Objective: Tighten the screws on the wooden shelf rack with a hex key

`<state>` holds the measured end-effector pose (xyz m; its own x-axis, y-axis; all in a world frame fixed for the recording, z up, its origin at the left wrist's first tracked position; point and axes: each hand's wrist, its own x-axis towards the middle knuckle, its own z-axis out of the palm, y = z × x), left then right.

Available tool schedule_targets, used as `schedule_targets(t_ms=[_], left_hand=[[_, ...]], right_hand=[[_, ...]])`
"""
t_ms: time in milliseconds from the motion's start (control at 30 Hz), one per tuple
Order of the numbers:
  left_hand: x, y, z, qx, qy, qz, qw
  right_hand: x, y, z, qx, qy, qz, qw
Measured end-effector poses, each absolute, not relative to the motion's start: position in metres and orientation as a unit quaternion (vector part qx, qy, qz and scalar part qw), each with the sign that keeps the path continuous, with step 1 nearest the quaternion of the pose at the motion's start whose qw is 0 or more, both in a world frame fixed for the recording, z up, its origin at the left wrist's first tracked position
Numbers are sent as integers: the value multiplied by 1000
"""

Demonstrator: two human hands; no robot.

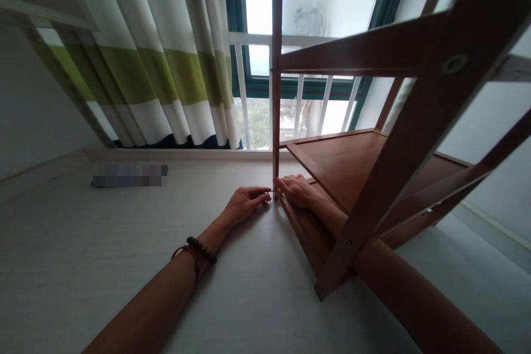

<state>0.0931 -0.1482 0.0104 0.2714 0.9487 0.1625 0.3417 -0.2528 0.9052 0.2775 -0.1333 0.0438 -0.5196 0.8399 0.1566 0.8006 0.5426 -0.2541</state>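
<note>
A brown wooden shelf rack (394, 177) stands on the floor to the right, with flat shelf boards between its posts. My left hand (244, 204) is closed in a pinch on a thin L-shaped hex key (267, 203), whose tip meets the foot of the far left post (276, 121). On the inner side of that post, my right hand (299, 190) grips the lower corner of the frame. My right forearm reaches through the rack below the upper shelf board (332, 166). Round bolt heads (347, 243) show on the near post.
Behind the rack is a window with a white railing (298, 40). A striped curtain (166, 72) hangs on the left. A blurred-out flat object (128, 176) lies on the pale floor (83, 265) near the wall. A white wall stands to the right.
</note>
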Motion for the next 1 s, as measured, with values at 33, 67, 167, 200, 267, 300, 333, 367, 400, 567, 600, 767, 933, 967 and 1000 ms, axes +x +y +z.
schedule_targets(t_ms=[33,67,167,200,267,300,333,367,400,567,600,767,933,967,1000], left_hand=[[94,-148,11,688,466,387,401],[94,-149,11,683,465,389,407],[94,-149,13,667,465,394,428],[94,-149,13,661,465,395,436],[93,-148,13,647,464,401,453],[93,-147,13,638,463,408,461],[92,-146,12,627,461,417,469],[92,-146,10,615,460,429,476],[91,-145,9,601,459,442,483],[89,-142,6,530,450,494,523],[89,-142,6,518,448,499,531],[86,-140,6,477,440,518,557],[84,-137,5,459,436,523,572],[84,-137,5,457,435,522,573],[84,-137,5,456,435,522,575]], right_hand=[[278,-133,44,-471,-869,76,131],[278,-134,44,-471,-869,76,131],[277,-134,45,-471,-869,79,132],[277,-134,45,-472,-868,80,133],[276,-134,45,-474,-866,81,136],[276,-134,45,-476,-865,82,138],[276,-134,45,-476,-864,84,141],[276,-134,45,-477,-863,86,143],[275,-134,45,-477,-862,89,145],[276,-134,45,-475,-861,101,151],[276,-134,45,-474,-861,103,152],[276,-135,45,-470,-863,109,153],[276,-136,46,-470,-862,110,155],[276,-136,46,-470,-862,109,155],[276,-136,46,-470,-862,108,155]])
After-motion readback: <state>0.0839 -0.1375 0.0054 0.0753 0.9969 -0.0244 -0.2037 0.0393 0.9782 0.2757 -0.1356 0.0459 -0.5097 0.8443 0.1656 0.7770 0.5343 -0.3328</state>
